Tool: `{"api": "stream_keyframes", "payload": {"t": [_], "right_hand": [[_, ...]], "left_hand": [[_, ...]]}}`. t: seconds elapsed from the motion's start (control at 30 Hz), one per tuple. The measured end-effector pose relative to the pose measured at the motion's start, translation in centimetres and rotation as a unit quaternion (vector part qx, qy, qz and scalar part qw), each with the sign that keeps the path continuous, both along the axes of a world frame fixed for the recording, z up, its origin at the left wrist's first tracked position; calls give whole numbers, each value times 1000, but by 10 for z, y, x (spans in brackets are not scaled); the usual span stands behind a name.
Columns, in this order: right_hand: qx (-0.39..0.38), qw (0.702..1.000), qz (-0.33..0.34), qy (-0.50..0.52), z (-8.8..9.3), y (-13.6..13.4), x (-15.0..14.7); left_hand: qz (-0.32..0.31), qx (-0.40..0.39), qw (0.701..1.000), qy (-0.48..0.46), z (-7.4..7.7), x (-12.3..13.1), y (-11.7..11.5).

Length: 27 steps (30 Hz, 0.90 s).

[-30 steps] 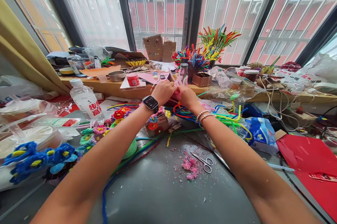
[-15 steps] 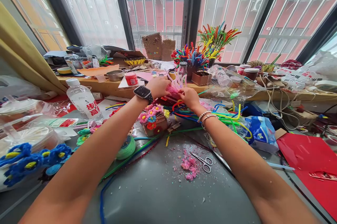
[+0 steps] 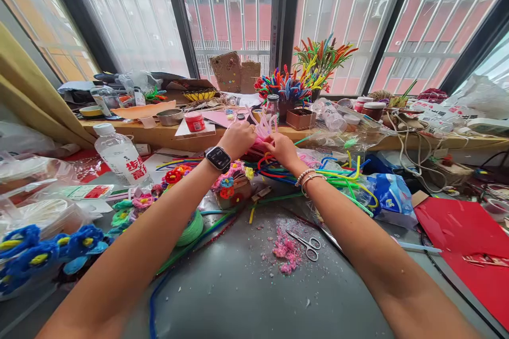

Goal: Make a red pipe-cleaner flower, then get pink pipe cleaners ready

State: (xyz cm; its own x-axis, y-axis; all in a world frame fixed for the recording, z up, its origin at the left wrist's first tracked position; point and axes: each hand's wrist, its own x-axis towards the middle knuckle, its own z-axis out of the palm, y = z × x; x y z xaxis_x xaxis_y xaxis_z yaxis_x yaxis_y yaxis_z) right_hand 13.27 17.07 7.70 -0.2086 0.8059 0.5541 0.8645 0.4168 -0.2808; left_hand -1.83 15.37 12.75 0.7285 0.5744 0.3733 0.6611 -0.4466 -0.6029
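Observation:
Both arms reach across the grey table to a bundle of pink and whitish pipe cleaners [image 3: 264, 129] at the sill's front edge. At the bundle's left side is my left hand [image 3: 237, 140], fingers curled and closed against it, fingertips partly hidden. My right hand [image 3: 283, 150] pinches the bundle's right side with thumb and forefinger. Below them lie red, blue, green and yellow pipe cleaners [image 3: 330, 177]. A small box trimmed with fuzzy flowers [image 3: 233, 190] sits under the left wrist. Scissors [image 3: 305, 244] rest beside a heap of pink fluff [image 3: 287, 254].
At the left stand a water bottle [image 3: 121, 156] and blue fuzzy flowers [image 3: 47, 251]. A green roll [image 3: 191, 230] touches the left forearm's edge. To the right are a blue packet [image 3: 392, 196] and red paper [image 3: 457, 243]. The sill holds a red-labelled jar [image 3: 194, 122] and colourful pipe-cleaner bunches [image 3: 284, 87].
My view has shifted slightly, so the scene sits a little further left. My left hand has turned a little and come nearer the right hand; both stay at the pink bundle.

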Motion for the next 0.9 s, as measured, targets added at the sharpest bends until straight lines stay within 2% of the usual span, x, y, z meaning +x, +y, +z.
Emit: {"api": "stream_keyframes", "payload": {"t": [0.1,0.3,0.43,0.6,0.77,0.9], "right_hand": [[-1,1000,4,-3,-1,1,2],[6,1000,0,-12,1,-1,-3],[12,1000,-9,-8,2,-2,-5],[14,1000,-7,-5,-2,-3,-3],[12,1000,6,-1,-5,-3,-2],[11,1000,19,1,-4,-1,-1]], "left_hand": [[5,1,1000,10,1,5,-4],[73,-71,995,0,6,7,-11],[51,-80,995,-4,3,9,-13],[61,-114,985,-113,-5,12,-8],[79,-138,966,-205,-4,10,-4],[76,-190,930,-307,1,4,-3]]}}
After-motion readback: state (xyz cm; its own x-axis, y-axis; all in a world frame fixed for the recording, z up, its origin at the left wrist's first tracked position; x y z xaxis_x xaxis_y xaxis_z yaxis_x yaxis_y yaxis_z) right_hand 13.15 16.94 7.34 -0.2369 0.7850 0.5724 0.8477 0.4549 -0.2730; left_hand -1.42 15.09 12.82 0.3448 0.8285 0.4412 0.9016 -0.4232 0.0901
